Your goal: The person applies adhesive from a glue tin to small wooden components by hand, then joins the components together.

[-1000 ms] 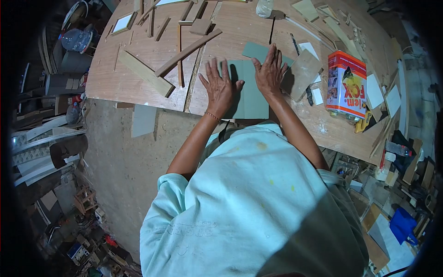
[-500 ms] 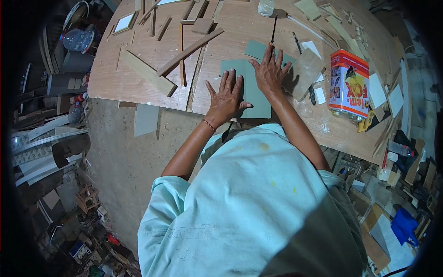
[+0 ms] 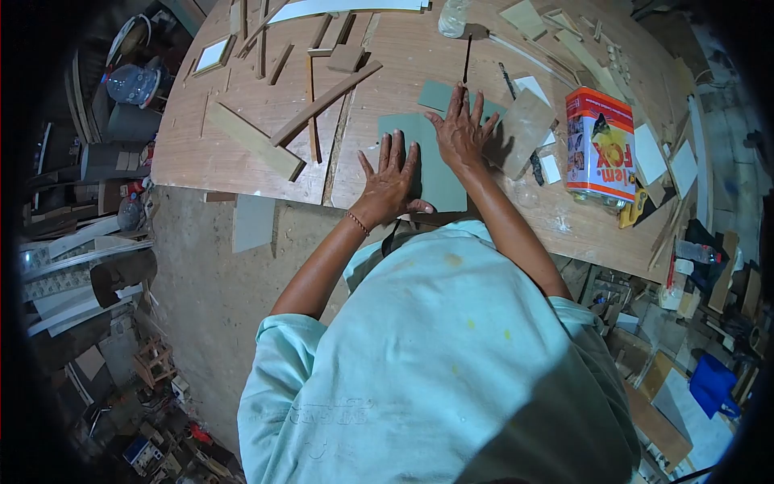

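Note:
Grey-green sheet pieces (image 3: 442,181) lie flat on the wooden table (image 3: 250,101) in front of me. My left hand (image 3: 390,179) rests on the left part of them, fingers spread, its thumb near the front edge. Palm down and fingers apart, my right hand (image 3: 463,133) presses on the upper right part, where a separate strip (image 3: 435,94) of the same colour shows. A thin dark stick (image 3: 468,58) lies just beyond my right fingertips. To the right of that hand is a translucent, pale rectangular block (image 3: 520,133).
A red and white glue can (image 3: 601,145) stands on the right, with a yellow-handled tool (image 3: 633,207) beside it. Wood strips (image 3: 326,103) and a pale board (image 3: 254,139) lie on the left. A clear jar (image 3: 454,18) stands at the back.
My view has shifted slightly, so the table items appear a little left and lower. Both hands stay spread on the grey-green sheet pieces.

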### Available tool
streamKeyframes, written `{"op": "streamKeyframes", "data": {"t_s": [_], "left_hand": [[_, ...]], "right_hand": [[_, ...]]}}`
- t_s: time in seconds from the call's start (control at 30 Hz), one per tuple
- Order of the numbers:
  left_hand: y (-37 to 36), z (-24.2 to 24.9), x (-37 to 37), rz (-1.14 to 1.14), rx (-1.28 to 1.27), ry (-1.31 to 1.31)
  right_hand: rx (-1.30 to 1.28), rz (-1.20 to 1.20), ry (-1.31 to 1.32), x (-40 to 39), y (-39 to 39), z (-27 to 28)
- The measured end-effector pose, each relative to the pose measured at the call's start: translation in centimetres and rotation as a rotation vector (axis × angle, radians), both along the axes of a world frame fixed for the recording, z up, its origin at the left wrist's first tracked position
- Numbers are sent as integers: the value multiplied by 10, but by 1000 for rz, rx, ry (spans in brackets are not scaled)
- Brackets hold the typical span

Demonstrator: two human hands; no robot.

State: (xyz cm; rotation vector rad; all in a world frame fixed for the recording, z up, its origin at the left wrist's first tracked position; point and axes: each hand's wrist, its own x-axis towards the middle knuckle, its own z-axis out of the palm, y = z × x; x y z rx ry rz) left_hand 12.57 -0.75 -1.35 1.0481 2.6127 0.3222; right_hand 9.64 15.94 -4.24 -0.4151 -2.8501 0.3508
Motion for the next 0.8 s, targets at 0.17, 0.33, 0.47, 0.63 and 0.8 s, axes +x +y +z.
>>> {"op": "streamKeyframes", "data": {"t_s": [0.17, 0.33, 0.47, 0.63, 0.8], "left_hand": [[-2, -6, 2, 14, 37, 13], [-7, -4, -4, 8, 96, -172], [-3, 2, -2, 10, 27, -154], [-3, 9, 0, -1, 3, -100], [-13, -15, 24, -61, 152, 199]], "right_hand": [[9, 0, 12, -1, 1, -1], [19, -1, 50, 1, 1, -1], [43, -10, 39, 0, -1, 1], [75, -4, 46, 2, 0, 0], [116, 28, 245, 4, 2, -3]]}}
